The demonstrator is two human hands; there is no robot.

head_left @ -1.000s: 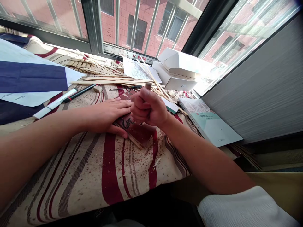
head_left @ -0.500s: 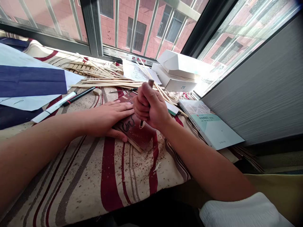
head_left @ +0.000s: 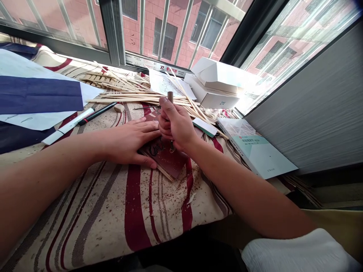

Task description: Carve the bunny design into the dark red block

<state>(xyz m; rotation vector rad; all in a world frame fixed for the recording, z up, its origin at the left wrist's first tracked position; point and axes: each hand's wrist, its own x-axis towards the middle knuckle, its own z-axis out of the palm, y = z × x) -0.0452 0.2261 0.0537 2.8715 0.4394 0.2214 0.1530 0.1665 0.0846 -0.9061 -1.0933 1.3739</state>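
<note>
My left hand [head_left: 129,139] lies flat, fingers stretched out, pressing on a dark red-brown wooden board [head_left: 168,160] that rests on the striped cloth [head_left: 113,211]. The board carries dark carved lines under my fingers. My right hand [head_left: 176,126] is clenched in a fist round a carving tool [head_left: 170,96], held nearly upright; its brown handle end sticks out above my fist and its tip meets the board just below my hand. Both hands touch at the fingertips.
Thin bamboo strips [head_left: 136,92] pile up behind the hands, with a drawing sheet [head_left: 164,84] on them. White boxes [head_left: 215,88] sit by the window; a book [head_left: 255,149] lies right. A black pen [head_left: 96,112], white marker [head_left: 68,125] and blue-and-white paper [head_left: 36,98] lie left. Wood chips litter the cloth.
My right fist has swung the tool from a tilt to nearly upright and shifted slightly left and back. My left hand has stayed flat on the board.
</note>
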